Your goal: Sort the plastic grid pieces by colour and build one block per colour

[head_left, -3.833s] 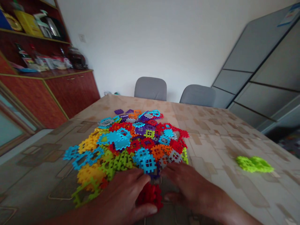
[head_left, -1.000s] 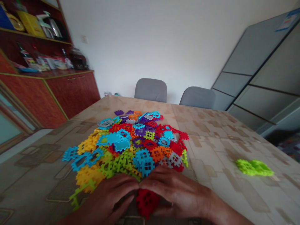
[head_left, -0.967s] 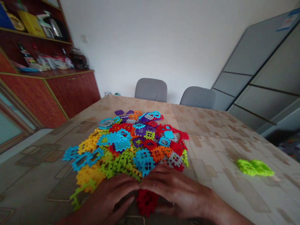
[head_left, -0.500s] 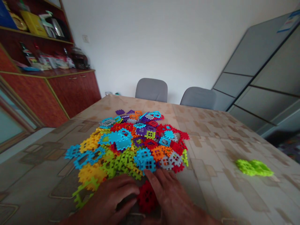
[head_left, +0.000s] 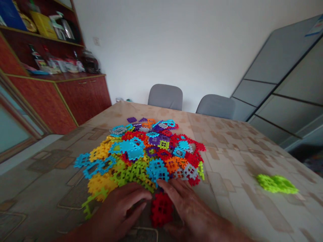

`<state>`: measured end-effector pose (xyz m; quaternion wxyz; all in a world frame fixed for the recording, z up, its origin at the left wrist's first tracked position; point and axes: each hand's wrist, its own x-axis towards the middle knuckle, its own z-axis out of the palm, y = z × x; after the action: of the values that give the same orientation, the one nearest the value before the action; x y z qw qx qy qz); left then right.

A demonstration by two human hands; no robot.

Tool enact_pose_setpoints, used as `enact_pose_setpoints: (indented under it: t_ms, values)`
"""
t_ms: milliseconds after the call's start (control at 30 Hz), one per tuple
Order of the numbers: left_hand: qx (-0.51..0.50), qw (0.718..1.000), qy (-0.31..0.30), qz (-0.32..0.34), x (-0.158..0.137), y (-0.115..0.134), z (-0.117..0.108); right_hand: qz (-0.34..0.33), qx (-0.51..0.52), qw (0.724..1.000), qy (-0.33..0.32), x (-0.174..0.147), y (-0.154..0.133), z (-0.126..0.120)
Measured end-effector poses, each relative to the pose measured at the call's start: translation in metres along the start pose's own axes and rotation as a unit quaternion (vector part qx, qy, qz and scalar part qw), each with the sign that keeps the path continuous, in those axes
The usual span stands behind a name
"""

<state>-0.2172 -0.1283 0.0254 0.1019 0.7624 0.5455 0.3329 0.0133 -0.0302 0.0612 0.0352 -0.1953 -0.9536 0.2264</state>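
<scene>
A red window-grid building tile (head_left: 162,210), perhaps several stacked, lies on the table between my hands. To its left, my left hand (head_left: 126,206) is curved, with thumb and fingers apart and nothing between them. On the other side, my right hand (head_left: 188,205) reaches forward with fingers outstretched and thumb low near the tile's near edge; whether it touches the tile I cannot tell. Just past the right fingertips sits a blue window tile (head_left: 161,174). Light-green tiles (head_left: 133,171) and yellow tiles (head_left: 102,185) lie beyond my left hand.
A wide heap of interlocking tiles spreads ahead, with blue tiles (head_left: 135,153) on top and red tiles (head_left: 194,158) along its right. Joined lime-green tiles (head_left: 277,184) lie apart on the patterned table (head_left: 227,158). Two grey chairs (head_left: 165,96) stand at the far edge.
My left hand has drawn slightly away from the red tile, widening the gap between them. More of the tile now shows. The whole view has shifted a little.
</scene>
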Motion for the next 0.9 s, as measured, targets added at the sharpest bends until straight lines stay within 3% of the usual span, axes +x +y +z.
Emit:
enact_pose_setpoints:
  t_ms: [133, 267, 433, 567, 700, 900]
  values:
    - [-0.001, 1.000, 0.028, 0.000, 0.003, 0.000, -0.002, -0.031, 0.035, 0.998, -0.042, 0.005, 0.002, -0.002]
    - [0.001, 1.000, 0.024, -0.009, 0.005, 0.001, -0.002, -0.047, 0.054, 0.996, -0.044, 0.004, 0.005, -0.001]
    - [0.048, 0.999, 0.008, 0.006, -0.001, 0.005, 0.002, -0.021, 0.033, 0.997, 0.066, 0.002, 0.021, -0.013]
    - [0.105, 0.992, -0.034, 0.055, -0.002, 0.011, 0.010, -0.017, 0.029, 0.987, 0.159, 0.022, 0.046, -0.020]
    - [0.085, 0.989, -0.093, 0.082, 0.006, 0.012, 0.022, -0.015, -0.017, 0.986, 0.165, 0.050, 0.059, -0.020]
    - [0.094, 0.988, -0.097, 0.068, 0.006, 0.010, 0.027, -0.013, -0.079, 0.987, 0.141, 0.081, 0.055, -0.022]
